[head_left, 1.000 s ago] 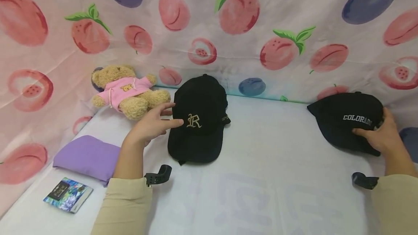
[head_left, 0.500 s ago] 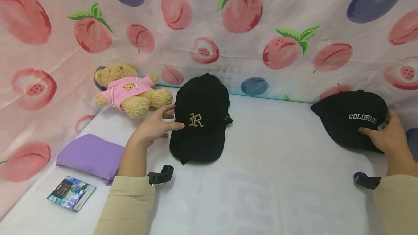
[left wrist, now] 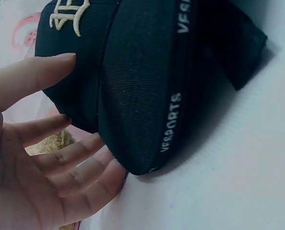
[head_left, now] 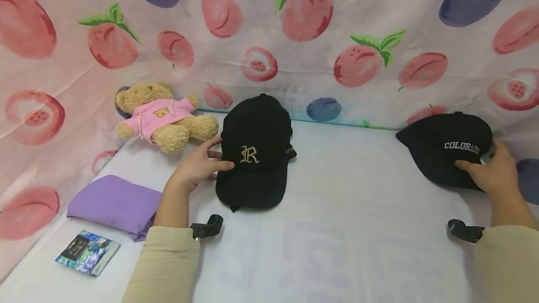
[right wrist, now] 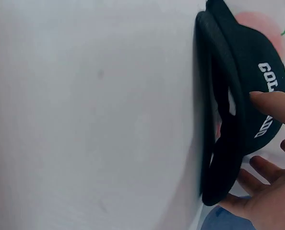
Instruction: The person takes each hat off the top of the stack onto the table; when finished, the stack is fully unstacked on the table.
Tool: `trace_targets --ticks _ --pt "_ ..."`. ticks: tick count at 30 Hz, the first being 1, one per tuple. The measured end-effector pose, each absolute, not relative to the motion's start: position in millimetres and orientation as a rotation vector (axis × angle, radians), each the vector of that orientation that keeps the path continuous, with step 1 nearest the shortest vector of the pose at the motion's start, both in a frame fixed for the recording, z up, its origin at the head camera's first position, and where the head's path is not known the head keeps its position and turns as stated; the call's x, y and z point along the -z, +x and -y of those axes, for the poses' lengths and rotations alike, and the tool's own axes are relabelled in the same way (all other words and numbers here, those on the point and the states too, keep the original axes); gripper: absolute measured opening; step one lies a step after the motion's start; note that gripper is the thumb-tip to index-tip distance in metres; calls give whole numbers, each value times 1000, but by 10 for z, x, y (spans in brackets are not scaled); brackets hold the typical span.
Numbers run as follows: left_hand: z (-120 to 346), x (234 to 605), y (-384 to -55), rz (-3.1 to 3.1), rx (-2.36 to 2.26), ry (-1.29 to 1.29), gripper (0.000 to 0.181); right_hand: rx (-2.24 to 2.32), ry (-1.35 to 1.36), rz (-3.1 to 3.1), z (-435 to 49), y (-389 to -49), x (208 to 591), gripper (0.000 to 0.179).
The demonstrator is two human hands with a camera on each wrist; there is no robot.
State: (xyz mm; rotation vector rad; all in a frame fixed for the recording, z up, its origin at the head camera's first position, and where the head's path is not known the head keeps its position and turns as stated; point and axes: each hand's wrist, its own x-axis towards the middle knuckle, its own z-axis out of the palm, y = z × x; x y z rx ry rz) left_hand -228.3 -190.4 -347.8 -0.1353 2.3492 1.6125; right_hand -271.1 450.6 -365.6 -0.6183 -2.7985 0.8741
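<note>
My left hand (head_left: 195, 165) is at the left side of the R cap (head_left: 257, 127). Its fingers are spread, with the thumb in front of the crown, below and left of the gold letter, and the other fingers along the side edge. In the left wrist view the thumb lies over the dark fabric, but I cannot tell if it presses. The R cap sits on the white sheet (head_left: 341, 195), with its brim toward me, and pale lettering runs along the brim's edge.

My right hand (head_left: 497, 169) holds the Colorado cap (head_left: 444, 130) at its right side. The thumb is on the front, by the white letters, and the fingers go around the edge, so the side is pinched between them. This cap is tilted, near the far right of the sheet and well apart from the R cap. I cannot tell if it touches the sheet.

At the back left, the bear (head_left: 162, 116) in a pink top lies beside the R cap. Nearer to me are the purple cloth (head_left: 111, 205), folded, and then the packet (head_left: 87, 252). Behind everything hangs the fruit curtain (head_left: 309, 74).
</note>
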Motion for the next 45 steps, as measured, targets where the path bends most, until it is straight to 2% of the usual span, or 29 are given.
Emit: trace_targets --ticks 7,23,45 --pt "1883 3499 -2299 -2383 -1589 -157 90 -843 -616 2785 -4339 -2622 3497 91" --pt "1874 3553 -2334 -2482 -1505 -126 95 -959 -678 2684 -4046 -2461 3434 89" --pt "1866 3556 -2330 -2508 -1493 -119 97 -1037 -564 2625 -3715 -2391 3367 91"
